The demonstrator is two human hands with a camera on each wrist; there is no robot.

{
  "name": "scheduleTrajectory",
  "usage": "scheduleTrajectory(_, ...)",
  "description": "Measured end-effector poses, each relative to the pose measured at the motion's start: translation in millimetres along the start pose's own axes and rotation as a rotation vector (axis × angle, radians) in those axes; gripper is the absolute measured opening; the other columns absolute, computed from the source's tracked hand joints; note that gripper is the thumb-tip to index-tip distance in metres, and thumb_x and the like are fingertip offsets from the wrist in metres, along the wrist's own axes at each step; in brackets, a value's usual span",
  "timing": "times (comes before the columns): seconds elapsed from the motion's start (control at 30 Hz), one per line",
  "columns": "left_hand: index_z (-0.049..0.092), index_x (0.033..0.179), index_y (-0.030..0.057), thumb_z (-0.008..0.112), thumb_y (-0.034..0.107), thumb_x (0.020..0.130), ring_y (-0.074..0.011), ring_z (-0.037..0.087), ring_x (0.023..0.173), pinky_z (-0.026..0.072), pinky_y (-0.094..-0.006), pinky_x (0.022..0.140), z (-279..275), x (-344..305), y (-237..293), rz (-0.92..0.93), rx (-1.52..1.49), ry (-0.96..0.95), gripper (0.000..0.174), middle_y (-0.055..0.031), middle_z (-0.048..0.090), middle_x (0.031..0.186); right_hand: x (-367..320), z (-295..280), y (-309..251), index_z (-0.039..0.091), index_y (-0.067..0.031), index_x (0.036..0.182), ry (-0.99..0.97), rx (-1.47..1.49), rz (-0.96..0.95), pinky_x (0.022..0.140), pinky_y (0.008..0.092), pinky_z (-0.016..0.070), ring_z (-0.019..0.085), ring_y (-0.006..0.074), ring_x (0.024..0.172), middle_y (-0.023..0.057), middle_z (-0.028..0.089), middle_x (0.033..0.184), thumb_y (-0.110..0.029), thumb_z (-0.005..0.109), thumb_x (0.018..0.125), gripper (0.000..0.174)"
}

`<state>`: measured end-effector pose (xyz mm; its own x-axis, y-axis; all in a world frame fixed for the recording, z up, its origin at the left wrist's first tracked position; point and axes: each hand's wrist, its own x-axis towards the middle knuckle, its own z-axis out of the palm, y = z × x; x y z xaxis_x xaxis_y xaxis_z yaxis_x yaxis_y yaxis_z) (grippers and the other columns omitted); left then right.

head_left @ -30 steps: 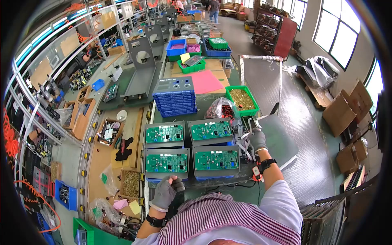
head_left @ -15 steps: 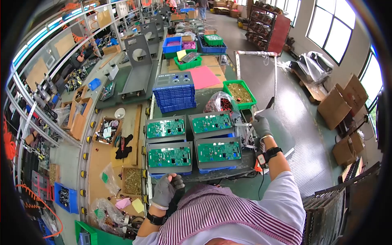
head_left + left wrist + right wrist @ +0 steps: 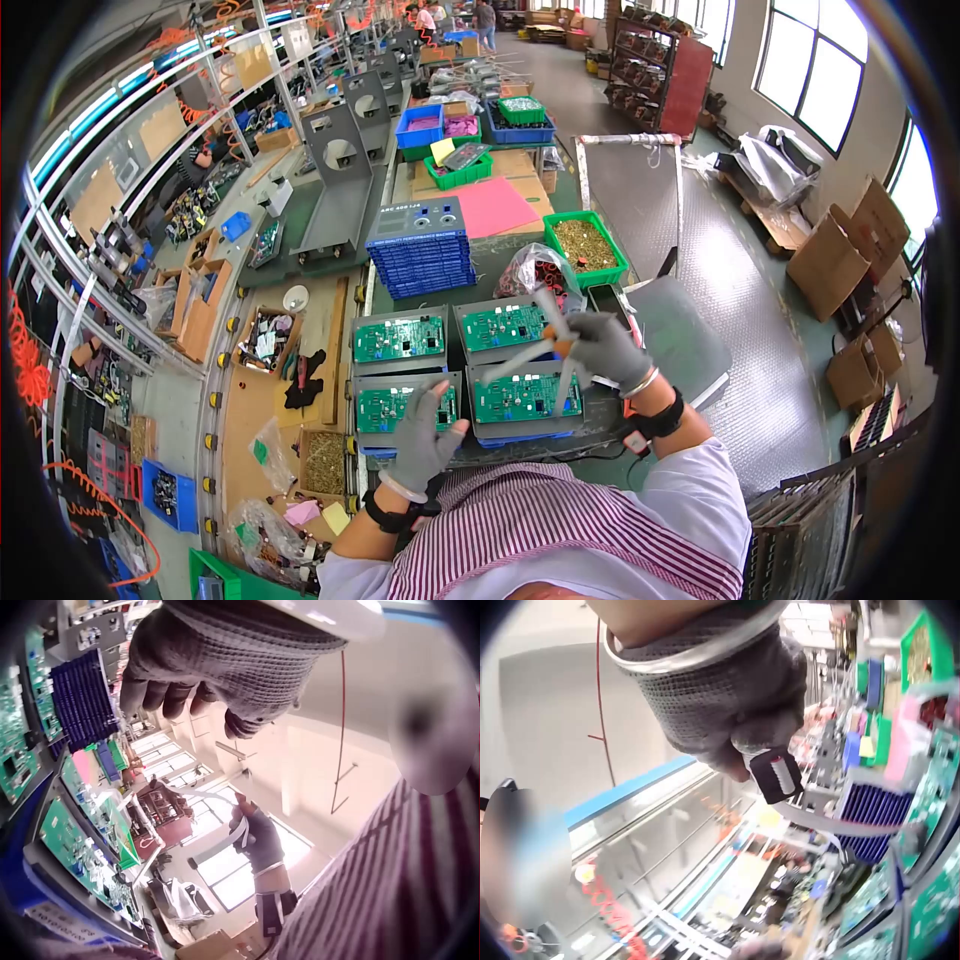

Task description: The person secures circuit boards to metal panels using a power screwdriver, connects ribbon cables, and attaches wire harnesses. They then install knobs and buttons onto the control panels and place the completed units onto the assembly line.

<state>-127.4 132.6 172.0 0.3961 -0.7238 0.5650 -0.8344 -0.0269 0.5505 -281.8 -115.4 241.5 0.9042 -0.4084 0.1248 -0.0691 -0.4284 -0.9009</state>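
My gloved right hand [image 3: 608, 350] grips several flat grey ribbon cables [image 3: 520, 360] above the right-hand circuit boards. At its fingers in the right wrist view is a black connector [image 3: 777, 777], with a grey ribbon running off toward the boards. My gloved left hand [image 3: 425, 440] holds nothing and overlaps the lower left circuit board [image 3: 385, 403], thumb apart from the fingers. Four green boards lie on dark panels in two rows: beside that one, the lower right board [image 3: 528, 397]; behind, the upper left board [image 3: 400, 340] and the upper right board [image 3: 500, 328].
Behind the boards stands a stack of blue-edged panels [image 3: 422, 255]. A plastic bag of red parts [image 3: 540, 275] and a green bin of small brass-coloured parts [image 3: 588, 250] are at the back right. On the left runs a conveyor with a box of metal parts [image 3: 325, 460].
My right hand has come left from the bench's right side, lifting ribbon cables over the boards. My left hand has moved up over the lower left board, its fingers straighter.
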Motion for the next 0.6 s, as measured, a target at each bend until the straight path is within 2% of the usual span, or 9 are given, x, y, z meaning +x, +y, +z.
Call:
scheduleTrajectory(0.03,0.04,0.123,-0.0001,0.054,0.044,0.085,-0.027,0.058,0.094,0.0451,-0.0336,0.082,-0.4,18.3,12.5,0.123,0.136,0.033,0.06,-0.017,0.056,0.103,-0.7,10.9,-4.5,0.062,0.0001,0.101,-0.129,0.007,-0.016,0.061,0.023,0.045,0.053,0.0068,0.069,0.0014,0.061,0.08,-0.006,0.059,0.08,0.022)
scheduleTrajectory(0.07,0.039,0.125,-0.0002,0.054,0.048,0.084,-0.0268,0.057,0.096,0.0439,-0.0324,0.084,1.7,27.8,20.1,0.248,0.273,0.064,0.065,-0.0176,0.055,0.103,-2.1,23.9,-6.0,0.06,0.0006,0.104,-0.205,0.164,-0.016,0.064,0.0228,0.0456,0.054,0.0075,0.072,0.002,0.061,0.084,-0.004,0.057,0.079,0.025)
scheduleTrajectory(0.17,0.031,0.13,-0.0008,0.054,0.046,0.084,-0.0306,0.057,0.094,0.0454,-0.032,0.079,15.0,28.8,25.3,-0.032,-0.335,-0.411,0.07,-0.0173,0.057,0.102,-9.4,56.2,-9.2,0.053,0.0005,0.114,-0.356,0.71,0.106,0.073,0.0226,0.0464,0.055,0.0085,0.083,0.0043,0.06,0.097,0.001,0.054,0.079,0.035)
scheduleTrajectory(0.2,0.033,0.129,-0.0006,0.054,0.044,0.085,-0.0283,0.058,0.092,0.0455,-0.0315,0.077,18.4,28.7,27.7,-0.121,-0.524,-0.449,0.066,-0.0154,0.058,0.101,-7.7,58.9,-1.3,0.052,-0.0002,0.117,-0.399,0.674,0.055,0.074,0.0231,0.0466,0.055,0.0083,0.087,0.0055,0.059,0.101,0.001,0.052,0.081,0.036)
scheduleTrajectory(0.3,0.039,0.126,0.0001,0.055,0.037,0.087,-0.0215,0.059,0.085,0.0457,-0.0297,0.073,26.8,24.5,33.6,-0.396,-1.09,-0.55,0.056,-0.0096,0.058,0.098,-8.9,74.5,0.6,0.053,-0.0002,0.117,-0.272,0.75,0.071,0.07,0.0216,0.0467,0.056,0.0071,0.081,0.0034,0.06,0.094,-0.001,0.052,0.08,0.037)
scheduleTrajectory(0.33,0.046,0.116,-0.0006,0.054,0.032,0.089,-0.0166,0.059,0.074,0.0472,-0.0289,0.065,27.8,20.4,36.1,-0.473,-1.099,-0.505,0.043,-0.0073,0.059,0.091,-9.4,77.7,2.6,0.053,-0.0003,0.117,-0.252,0.692,0.074,0.069,0.0215,0.0465,0.056,0.0066,0.08,0.0029,0.06,0.093,-0.002,0.053,0.08,0.037)
scheduleTrajectory(0.43,0.052,0.095,0.002,0.053,0.038,0.087,-0.0106,0.049,0.063,0.0389,-0.0215,0.056,22.6,21.7,52.4,-0.814,-1.207,-0.512,0.037,-0.0034,0.052,0.077,-10.6,85.9,11.8,0.054,-0.0004,0.116,-0.18,0.553,0.03,0.066,0.0214,0.0461,0.055,0.0053,0.076,0.0016,0.06,0.089,-0.004,0.057,0.079,0.037)
scheduleTrajectory(0.53,0.051,0.093,0.0026,0.051,0.034,0.089,-0.0094,0.044,0.052,0.0355,-0.0218,0.048,17.1,19.9,45.6,-0.862,-1.172,-0.636,0.032,-0.0034,0.051,0.071,-9.2,93.2,24.4,0.055,-0.0001,0.113,-0.096,0.493,-0.081,0.064,0.0216,0.0454,0.053,0.0045,0.073,0.0008,0.059,0.086,-0.004,0.058,0.078,0.035)
scheduleTrajectory(0.6,0.052,0.091,0.0029,0.051,0.033,0.089,-0.008,0.044,0.051,0.0347,-0.0211,0.046,17.0,16.3,43.5,-0.869,-1.129,-0.576,0.03,-0.0028,0.051,0.068,-9.9,95.1,26.0,0.055,0.0005,0.11,-0.055,0.464,-0.094,0.062,0.0217,0.0449,0.051,0.0044,0.071,0.0003,0.058,0.084,-0.003,0.058,0.077,0.033)
